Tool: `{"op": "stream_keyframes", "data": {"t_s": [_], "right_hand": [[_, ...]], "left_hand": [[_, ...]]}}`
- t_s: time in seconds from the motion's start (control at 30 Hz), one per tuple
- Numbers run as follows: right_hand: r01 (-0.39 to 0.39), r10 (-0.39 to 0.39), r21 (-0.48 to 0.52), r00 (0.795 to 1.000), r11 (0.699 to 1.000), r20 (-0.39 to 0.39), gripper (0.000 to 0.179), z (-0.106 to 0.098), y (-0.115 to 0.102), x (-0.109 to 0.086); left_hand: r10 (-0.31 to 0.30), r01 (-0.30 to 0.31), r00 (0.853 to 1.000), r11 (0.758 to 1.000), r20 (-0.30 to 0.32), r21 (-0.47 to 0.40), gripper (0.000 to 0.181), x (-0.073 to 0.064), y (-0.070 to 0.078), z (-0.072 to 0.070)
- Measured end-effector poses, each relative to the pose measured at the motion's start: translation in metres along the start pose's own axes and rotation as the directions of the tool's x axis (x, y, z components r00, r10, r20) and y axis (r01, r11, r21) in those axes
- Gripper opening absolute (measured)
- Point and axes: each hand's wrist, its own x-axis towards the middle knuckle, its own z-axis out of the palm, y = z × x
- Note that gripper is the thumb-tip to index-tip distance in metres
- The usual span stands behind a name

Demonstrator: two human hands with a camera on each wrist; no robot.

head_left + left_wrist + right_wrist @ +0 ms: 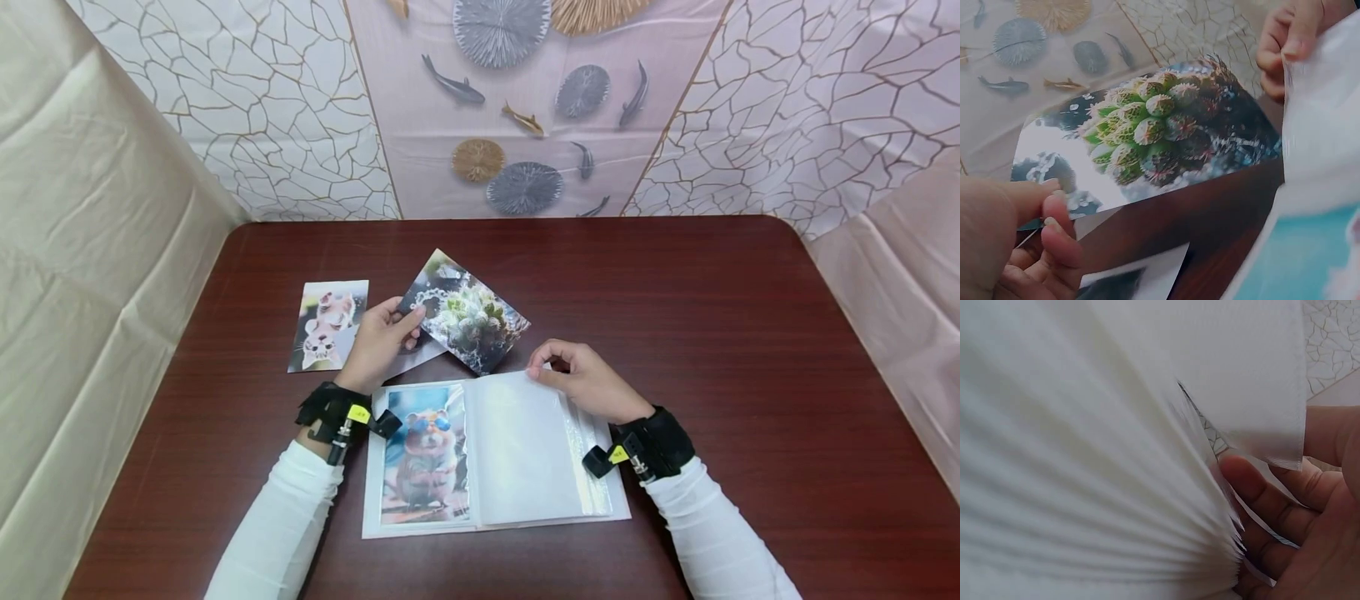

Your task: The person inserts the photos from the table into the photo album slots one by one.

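My left hand [378, 343] pinches one corner of a photo print [480, 321] between thumb and fingers. In the left wrist view the print [1147, 125] shows a green cactus cluster and is held above the table. An opened photo album [621, 507] lies in front of me. Its left pocket holds a picture of a furry animal in blue sunglasses [427, 467]. With thumb and fingers, my right hand [588, 383] pinches the top edge of the right-hand page [521, 454]. The right wrist view shows fanned page edges [1116, 487] beside the fingers; part of the hand is hidden there.
A cat photo [322, 342] lies on the brown table [712, 317] to the left, beyond my left wrist. Another print [416, 357] lies partly hidden under the left hand and the held photo. Patterned cloth [300, 108] hangs behind the table's far edge.
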Motion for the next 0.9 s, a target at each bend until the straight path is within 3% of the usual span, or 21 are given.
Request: {"op": "stream_keyframes", "data": {"t_s": [0.17, 0.4, 0.67, 0.9], "right_hand": [[-0.001, 0.001, 0.011, 1.0, 1.0, -0.006, 0.012, 0.0, 0.0, 0.0], [0.009, -0.009, 0.035, 1.0, 0.999, -0.003, 0.012, -0.002, 0.0, -0.001], [-0.013, 0.013, 0.02, 0.999, 1.0, 0.03, 0.011, -0.008, -0.002, -0.002], [-0.029, 0.028, 0.027, 0.999, 0.999, 0.026, 0.01, -0.008, 0.0, -0.002]], "left_hand": [[0.024, -0.027, 0.999, 0.996, -0.036, -0.085, 0.014, 0.005, -0.001, 0.01], [0.102, -0.1, 0.994, 0.994, -0.037, 0.052, 0.03, 0.008, 0.0, 0.02], [0.154, -0.149, 0.988, 0.961, -0.003, 0.233, 0.034, 0.011, 0.014, 0.024], [0.214, -0.207, 0.977, 0.939, 0.006, 0.276, 0.037, 0.017, 0.015, 0.031]]}}
